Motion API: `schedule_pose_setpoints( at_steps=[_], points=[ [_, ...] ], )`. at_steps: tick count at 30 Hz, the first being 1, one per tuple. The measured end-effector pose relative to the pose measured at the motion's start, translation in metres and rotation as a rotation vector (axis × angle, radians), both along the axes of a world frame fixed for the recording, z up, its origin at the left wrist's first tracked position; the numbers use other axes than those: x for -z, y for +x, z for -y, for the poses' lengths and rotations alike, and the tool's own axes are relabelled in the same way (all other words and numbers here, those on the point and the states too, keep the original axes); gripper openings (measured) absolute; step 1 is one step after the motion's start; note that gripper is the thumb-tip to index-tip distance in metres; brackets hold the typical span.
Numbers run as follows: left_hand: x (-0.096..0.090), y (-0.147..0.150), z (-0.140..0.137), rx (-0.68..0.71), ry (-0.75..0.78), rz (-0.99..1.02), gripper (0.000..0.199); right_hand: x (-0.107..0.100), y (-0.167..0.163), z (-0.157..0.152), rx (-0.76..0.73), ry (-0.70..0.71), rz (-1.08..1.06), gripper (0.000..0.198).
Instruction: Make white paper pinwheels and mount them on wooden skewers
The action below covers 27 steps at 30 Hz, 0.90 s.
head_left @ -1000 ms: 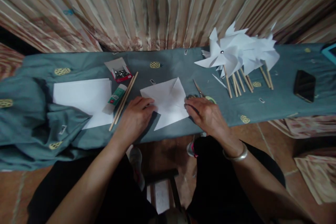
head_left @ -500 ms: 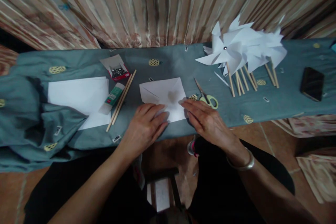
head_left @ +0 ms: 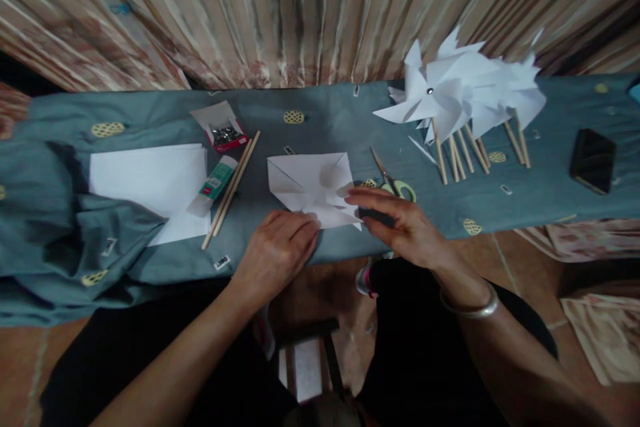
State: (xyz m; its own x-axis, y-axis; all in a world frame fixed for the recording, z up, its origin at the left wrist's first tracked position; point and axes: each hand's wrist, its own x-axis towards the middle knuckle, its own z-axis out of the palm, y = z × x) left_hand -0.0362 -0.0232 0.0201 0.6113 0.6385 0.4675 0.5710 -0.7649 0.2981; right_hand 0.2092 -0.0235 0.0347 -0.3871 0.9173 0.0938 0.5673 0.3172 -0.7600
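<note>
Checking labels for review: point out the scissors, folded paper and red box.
Scissors [head_left: 387, 178], head view: near the pivot.
Folded paper [head_left: 311, 180], head view: upper face.
Red box [head_left: 231, 145], head view: front wall.

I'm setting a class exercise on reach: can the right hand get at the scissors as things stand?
Probably yes: the scissors lie on the cloth just beyond the right hand, nothing seems to rest on them, and that hand does not appear to grip the folded paper.

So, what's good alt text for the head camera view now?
A person's left hand touches a folded white paper sheet on pineapple-print cloth, the right hand at its edge; scissors, wooden sticks, a glue stick and paper pinwheels lie nearby.
</note>
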Motion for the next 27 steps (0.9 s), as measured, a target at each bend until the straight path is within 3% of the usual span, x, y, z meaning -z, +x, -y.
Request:
schedule_pose_setpoints(
  at_steps=[7, 14, 18, 23, 27],
  points=[
    [-0.003, -0.001, 0.008, 0.035, -0.057, 0.022, 0.011, 0.005, -0.013, -0.002, -0.029, -0.106, -0.196, 0.008],
    [-0.004, 0.000, 0.010, 0.037, -0.075, -0.027, 0.011, 0.017, -0.031, -0.010, 0.109, -0.050, -0.217, 0.008],
    [-0.002, -0.001, 0.010, 0.019, -0.067, 0.025, 0.010, 0.017, -0.038, -0.009, 0.082, 0.033, -0.086, 0.010],
    [0.000, -0.003, 0.011, 0.033, -0.090, 0.034, 0.028, 0.015, -0.044, -0.009, 0.119, 0.072, -0.013, 0.009],
    [-0.001, -0.003, 0.011, 0.055, -0.108, 0.034, 0.023, 0.016, -0.048, -0.009, 0.164, 0.086, 0.009, 0.009]
  ],
)
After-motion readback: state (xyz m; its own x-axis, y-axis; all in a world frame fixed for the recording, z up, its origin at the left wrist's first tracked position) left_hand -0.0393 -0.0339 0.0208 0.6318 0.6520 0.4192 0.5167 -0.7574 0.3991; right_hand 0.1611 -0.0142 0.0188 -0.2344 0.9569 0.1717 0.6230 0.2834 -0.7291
